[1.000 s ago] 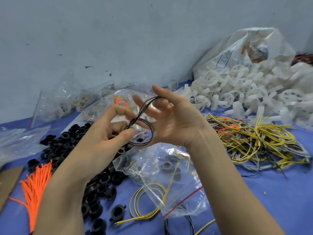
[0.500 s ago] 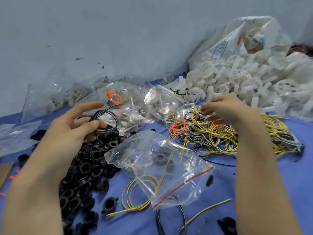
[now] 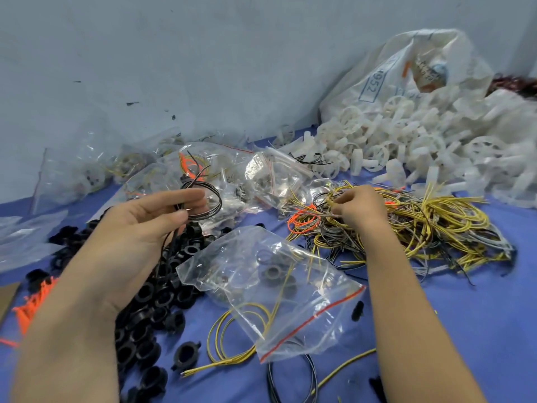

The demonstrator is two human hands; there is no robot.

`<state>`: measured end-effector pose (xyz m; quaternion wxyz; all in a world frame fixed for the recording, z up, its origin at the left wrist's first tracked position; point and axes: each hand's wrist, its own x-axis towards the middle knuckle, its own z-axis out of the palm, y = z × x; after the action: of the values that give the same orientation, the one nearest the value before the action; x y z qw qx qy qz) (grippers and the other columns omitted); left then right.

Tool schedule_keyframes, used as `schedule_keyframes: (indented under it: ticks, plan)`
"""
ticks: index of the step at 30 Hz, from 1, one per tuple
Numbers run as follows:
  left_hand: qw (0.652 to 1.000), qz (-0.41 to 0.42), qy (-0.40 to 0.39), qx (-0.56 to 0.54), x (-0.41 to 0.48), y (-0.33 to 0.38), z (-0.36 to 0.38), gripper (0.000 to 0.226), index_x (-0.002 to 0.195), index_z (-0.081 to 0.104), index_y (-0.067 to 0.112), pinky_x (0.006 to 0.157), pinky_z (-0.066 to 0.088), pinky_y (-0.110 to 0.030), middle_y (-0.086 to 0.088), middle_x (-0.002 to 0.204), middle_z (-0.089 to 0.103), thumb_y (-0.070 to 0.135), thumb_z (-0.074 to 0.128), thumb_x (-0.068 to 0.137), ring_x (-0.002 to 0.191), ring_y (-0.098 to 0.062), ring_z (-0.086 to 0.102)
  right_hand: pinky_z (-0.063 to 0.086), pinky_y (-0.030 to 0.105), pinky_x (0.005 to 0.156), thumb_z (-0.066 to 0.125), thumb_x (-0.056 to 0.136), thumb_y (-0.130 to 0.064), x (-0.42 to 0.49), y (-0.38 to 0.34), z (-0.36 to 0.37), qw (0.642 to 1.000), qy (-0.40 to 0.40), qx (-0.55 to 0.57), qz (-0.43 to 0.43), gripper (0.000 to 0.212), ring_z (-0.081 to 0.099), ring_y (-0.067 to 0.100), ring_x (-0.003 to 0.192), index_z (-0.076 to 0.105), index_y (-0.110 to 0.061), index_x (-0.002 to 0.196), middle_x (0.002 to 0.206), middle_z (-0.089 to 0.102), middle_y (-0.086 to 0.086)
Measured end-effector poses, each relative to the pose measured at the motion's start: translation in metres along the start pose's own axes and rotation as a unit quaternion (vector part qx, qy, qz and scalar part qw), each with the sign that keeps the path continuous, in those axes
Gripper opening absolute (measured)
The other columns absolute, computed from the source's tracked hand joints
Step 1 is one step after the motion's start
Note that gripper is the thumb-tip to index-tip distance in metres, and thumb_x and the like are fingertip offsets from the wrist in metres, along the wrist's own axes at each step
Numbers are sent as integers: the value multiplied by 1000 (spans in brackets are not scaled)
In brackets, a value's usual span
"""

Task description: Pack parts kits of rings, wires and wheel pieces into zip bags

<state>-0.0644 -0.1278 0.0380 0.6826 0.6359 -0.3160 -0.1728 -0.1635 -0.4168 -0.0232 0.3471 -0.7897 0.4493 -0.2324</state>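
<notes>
Left hand (image 3: pixel 145 225): thumb and fingers pinch black wire coil (image 3: pixel 207 199), held above black rings (image 3: pixel 157 289). Zip bag (image 3: pixel 270 289) lies flat at centre. Right hand (image 3: pixel 359 207): fingers curled, pinching strands in wire tangle (image 3: pixel 430 228). White wheel pieces (image 3: pixel 406 146) heaped behind.

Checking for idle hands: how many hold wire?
2. The left hand grips a black wire coil over the black rings; the right hand pinches strands in the wire pile.
</notes>
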Motion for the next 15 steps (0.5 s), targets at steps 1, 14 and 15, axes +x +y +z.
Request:
schedule_keyframes:
  ticks: [1, 14, 15]
  plan:
    - [1000, -3, 3, 0, 0, 1, 1, 42, 81, 80, 27, 91, 48, -24, 1, 92, 76, -3, 51, 82, 94, -6, 69, 50, 37, 81, 70, 85, -19, -1, -3, -8, 999, 4, 31, -15, 17, 62, 26, 91, 71, -11, 100, 100, 68, 11]
    - [998, -41, 47, -17, -1, 5, 24, 31, 110, 65, 29, 82, 49, -30, -1, 84, 75, 8, 46, 98, 78, -11, 71, 49, 18, 51, 53, 92, -10, -69, -69, -66, 873, -280, 348, -196, 20, 59, 11, 54, 69, -10, 81, 61, 62, 1]
    - [998, -43, 38, -19, -1, 5, 29, 28, 112, 64, 28, 80, 49, -30, -1, 84, 75, 11, 47, 98, 77, -11, 71, 48, 17, 51, 53, 92, -10, -74, -74, -63, 867, -309, 326, -218, 21, 57, 12, 54, 69, -11, 80, 61, 61, 2]
